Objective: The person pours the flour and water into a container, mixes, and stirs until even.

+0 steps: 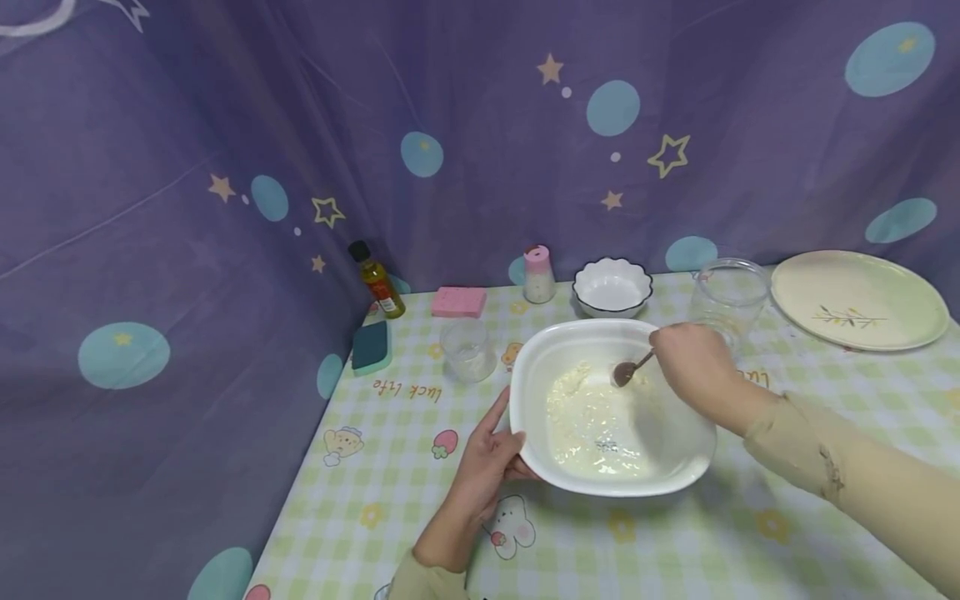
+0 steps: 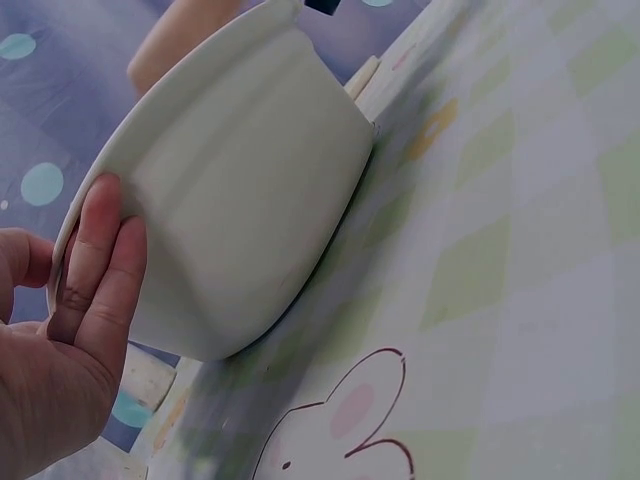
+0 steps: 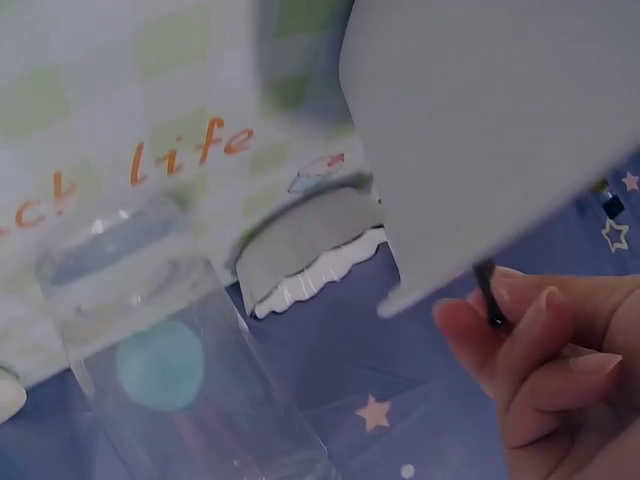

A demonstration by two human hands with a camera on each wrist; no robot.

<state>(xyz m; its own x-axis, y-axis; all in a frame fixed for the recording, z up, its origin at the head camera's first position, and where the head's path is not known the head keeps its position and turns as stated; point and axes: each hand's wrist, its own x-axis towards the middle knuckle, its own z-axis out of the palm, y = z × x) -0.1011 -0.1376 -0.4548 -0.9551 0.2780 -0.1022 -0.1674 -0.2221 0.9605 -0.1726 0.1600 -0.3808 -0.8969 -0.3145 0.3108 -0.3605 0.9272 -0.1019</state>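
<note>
A large white mixing bowl (image 1: 525, 433) stands on the checked tablecloth and holds pale wet batter (image 1: 592, 421). My left hand (image 1: 487, 462) grips the bowl's near left rim, its fingers (image 2: 95, 270) lying against the outer wall (image 2: 250, 190). My right hand (image 1: 693, 362) pinches the handle of a small brown spoon (image 1: 628, 371), whose head sits in the batter near the bowl's far side. In the right wrist view the fingertips (image 3: 520, 330) close on the dark handle (image 3: 487, 292) beside the bowl's wall (image 3: 480, 130).
Behind the bowl stand a small scalloped white bowl (image 1: 612, 287), a pink-capped shaker (image 1: 538, 275), a pink sponge (image 1: 458, 302), an oil bottle (image 1: 377, 280), a teal sponge (image 1: 371, 345) and a clear cup (image 1: 468, 350). A clear jar (image 1: 729, 300) and a plate (image 1: 858, 300) lie right.
</note>
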